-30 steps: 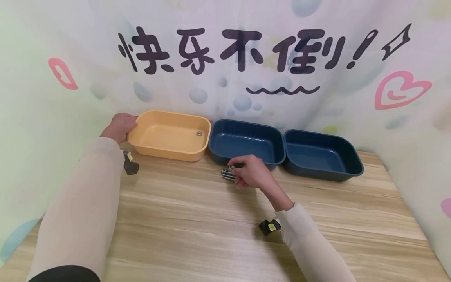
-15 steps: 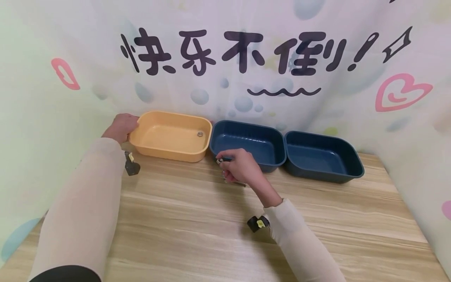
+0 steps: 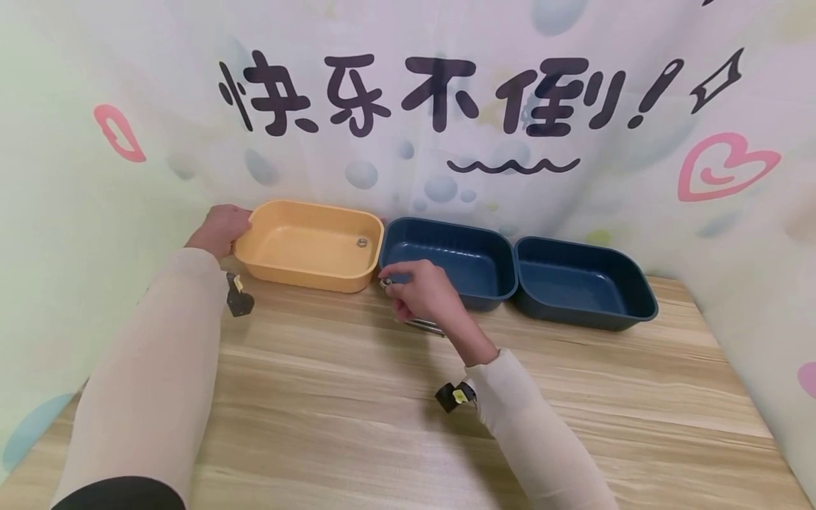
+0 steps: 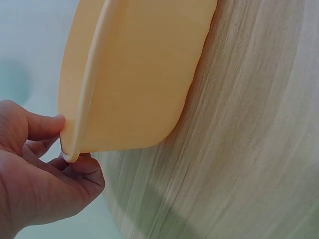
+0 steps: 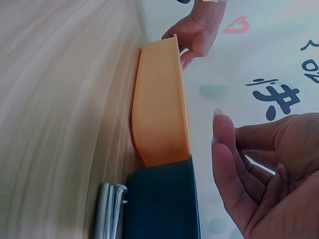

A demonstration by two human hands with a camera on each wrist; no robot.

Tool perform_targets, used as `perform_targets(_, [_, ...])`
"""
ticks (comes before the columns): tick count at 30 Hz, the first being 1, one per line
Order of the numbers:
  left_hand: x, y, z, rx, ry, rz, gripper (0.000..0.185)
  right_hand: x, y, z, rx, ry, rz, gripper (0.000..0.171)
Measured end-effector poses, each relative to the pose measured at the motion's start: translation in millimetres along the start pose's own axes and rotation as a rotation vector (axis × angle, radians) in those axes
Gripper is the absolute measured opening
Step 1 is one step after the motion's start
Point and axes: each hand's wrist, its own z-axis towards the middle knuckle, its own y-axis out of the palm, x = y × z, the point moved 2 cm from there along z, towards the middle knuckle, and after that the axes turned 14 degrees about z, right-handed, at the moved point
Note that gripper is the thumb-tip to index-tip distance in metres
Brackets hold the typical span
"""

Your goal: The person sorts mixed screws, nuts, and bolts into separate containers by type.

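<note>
**Materials and finishes on the bench**

The yellow tub [image 3: 310, 244] is showing smooth, matt plastic, as are the two dark blue tubs [image 3: 446, 261]. The table [image 3: 357, 411] is presenting pale, satin wood-grain. The screws [image 5: 110, 211] are gleaming as bright metal. The backdrop [image 3: 408, 106] is looking like printed cloth.

Big dark brush characters, 快乐不倒! [image 3: 421, 93], run across the backdrop [image 3: 637, 205] above and beyond both hands, over a wavy line. Nothing else legible shows on anything else.

Cream sleeves [image 3: 146, 368] cover both arms, each wrist bearing 1 small black camera [image 3: 237, 299].
</note>
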Motion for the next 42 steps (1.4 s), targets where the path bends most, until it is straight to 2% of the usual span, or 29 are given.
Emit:
perform_targets(8, [2.1, -1.0, -6.4, 0.002, 0.021, -0.008, 0.046, -11.7, 9.2, 8.7, -0.008, -0.014, 0.038, 0.022])
perform_targets(22, [1.6, -0.6, -5.7, -0.006, -0.010, 0.024, 0.049, -22.5, 20.5, 22.9, -0.021, -0.069, -0.047, 0.020])
perform_targets(34, [3.1, -0.7, -3.3, -0.003, -0.015, 0.035, 0.047, -28.5, 25.8, 41.2, 0.009, -0.015, -0.015, 0.017])
perform_targets(42, [1.5, -1.1, -1.9, 0.000, -0.003, 0.049, 0.046, -29.3, 23.8, 55.4, 0.022, 0.041, -0.024, 0.022])
